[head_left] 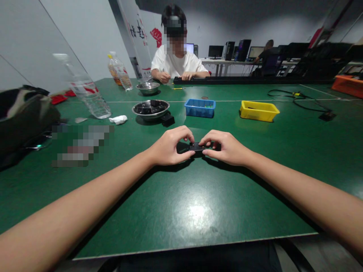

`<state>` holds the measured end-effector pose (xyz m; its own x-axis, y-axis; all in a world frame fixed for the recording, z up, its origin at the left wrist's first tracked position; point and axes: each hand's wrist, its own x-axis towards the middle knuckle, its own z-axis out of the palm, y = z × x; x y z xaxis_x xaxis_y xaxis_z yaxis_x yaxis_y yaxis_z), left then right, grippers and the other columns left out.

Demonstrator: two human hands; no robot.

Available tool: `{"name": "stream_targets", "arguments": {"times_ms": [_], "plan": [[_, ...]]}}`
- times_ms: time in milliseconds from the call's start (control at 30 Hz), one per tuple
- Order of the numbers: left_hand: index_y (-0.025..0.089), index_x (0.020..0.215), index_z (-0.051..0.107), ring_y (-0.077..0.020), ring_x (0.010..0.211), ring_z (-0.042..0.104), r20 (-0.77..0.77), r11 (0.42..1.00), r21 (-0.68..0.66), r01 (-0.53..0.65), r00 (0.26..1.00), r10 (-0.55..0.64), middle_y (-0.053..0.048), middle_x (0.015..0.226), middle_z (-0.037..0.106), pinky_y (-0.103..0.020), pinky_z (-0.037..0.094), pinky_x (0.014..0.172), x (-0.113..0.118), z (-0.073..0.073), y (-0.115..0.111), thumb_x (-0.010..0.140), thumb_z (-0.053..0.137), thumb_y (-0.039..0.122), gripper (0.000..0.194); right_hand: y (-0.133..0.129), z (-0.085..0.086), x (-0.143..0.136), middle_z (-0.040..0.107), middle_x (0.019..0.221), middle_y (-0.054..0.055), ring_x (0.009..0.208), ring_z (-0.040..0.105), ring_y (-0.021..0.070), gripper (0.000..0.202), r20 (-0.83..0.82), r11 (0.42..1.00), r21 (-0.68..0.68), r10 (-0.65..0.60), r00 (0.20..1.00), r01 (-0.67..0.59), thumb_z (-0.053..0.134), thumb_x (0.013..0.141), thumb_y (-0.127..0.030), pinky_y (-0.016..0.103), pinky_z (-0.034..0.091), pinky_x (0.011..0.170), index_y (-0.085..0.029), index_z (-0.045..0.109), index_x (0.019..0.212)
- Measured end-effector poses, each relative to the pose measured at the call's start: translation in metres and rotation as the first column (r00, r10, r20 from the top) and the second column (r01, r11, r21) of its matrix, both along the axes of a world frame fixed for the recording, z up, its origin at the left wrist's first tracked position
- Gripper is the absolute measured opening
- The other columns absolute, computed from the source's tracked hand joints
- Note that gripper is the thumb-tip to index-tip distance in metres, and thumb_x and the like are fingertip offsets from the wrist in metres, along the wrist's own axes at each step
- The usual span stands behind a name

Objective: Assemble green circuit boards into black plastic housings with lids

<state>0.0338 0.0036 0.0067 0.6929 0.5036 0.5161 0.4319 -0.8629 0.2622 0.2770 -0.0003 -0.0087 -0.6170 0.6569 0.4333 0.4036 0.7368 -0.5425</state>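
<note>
Between my two hands, just above or on the green table (181,211), is a small black rectangular part (197,146). My left hand (176,145) grips its left end with thumb and fingers. The other end is pinched by my right hand (224,147). What exactly the part is, I cannot make out. Beyond my hands stand a metal bowl (136,113) full of black parts, a blue bin (200,110) with small green pieces, and a yellow bin (259,112). A black block (168,120) lies beside the bowl.
Water bottles (87,94) and a crumpled tissue (118,119) are on the left, near a dark bag (25,117). A second metal bowl (148,88) stands farther back. Across the table sits a person (178,60) behind a long black bar (255,80). A black cable (306,100) lies at right.
</note>
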Motion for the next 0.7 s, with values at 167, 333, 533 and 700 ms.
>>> {"name": "stream_targets", "arguments": {"times_ms": [167,333,533,700], "plan": [[0.016,0.097,0.064,-0.0191,0.086,0.068,-0.018,0.999,0.010,-0.039,0.999,0.039,-0.007,0.093,0.071,-0.031,0.055,0.079,0.002,-0.003,0.000,0.088,0.064,0.028,0.015,0.003,-0.002,-0.001,0.071,0.093,0.005,0.079,0.063,0.0150,0.017,0.012,0.997,0.004,-0.075,0.997,0.075,0.070,0.085,-0.018,0.027,0.048,0.071,-0.019,0.074,0.102],[0.017,0.102,0.068,-0.0196,0.091,0.072,-0.008,0.998,0.054,-0.030,1.000,0.030,-0.009,0.099,0.075,-0.032,0.057,0.082,0.001,-0.008,0.006,0.092,0.060,0.024,0.014,0.007,-0.005,0.000,0.071,0.092,0.005,0.078,0.063,0.0154,0.024,0.029,0.990,-0.018,-0.141,0.990,0.141,0.067,0.086,-0.014,0.028,0.048,0.073,-0.021,0.076,0.107],[0.019,0.121,0.069,-0.0232,0.114,0.071,-0.124,0.994,0.105,0.007,0.992,0.006,-0.013,0.127,0.073,-0.041,0.057,0.097,-0.002,-0.012,0.014,0.096,0.053,0.021,0.030,0.008,-0.007,0.001,0.068,0.088,0.003,0.073,0.059,0.0137,0.034,0.007,0.981,-0.043,-0.187,0.982,0.187,0.066,0.087,-0.017,0.028,0.047,0.072,-0.019,0.072,0.120],[0.018,0.139,0.059,-0.0296,0.127,0.064,-0.257,0.975,0.108,-0.193,0.942,0.215,-0.015,0.144,0.061,-0.050,0.053,0.105,-0.007,-0.013,0.019,0.097,0.053,0.033,0.045,0.010,-0.007,0.001,0.069,0.084,0.002,0.066,0.056,0.0124,0.029,-0.025,0.969,-0.078,-0.238,0.971,0.236,0.066,0.087,-0.023,0.028,0.046,0.069,-0.017,0.071,0.115]]}}
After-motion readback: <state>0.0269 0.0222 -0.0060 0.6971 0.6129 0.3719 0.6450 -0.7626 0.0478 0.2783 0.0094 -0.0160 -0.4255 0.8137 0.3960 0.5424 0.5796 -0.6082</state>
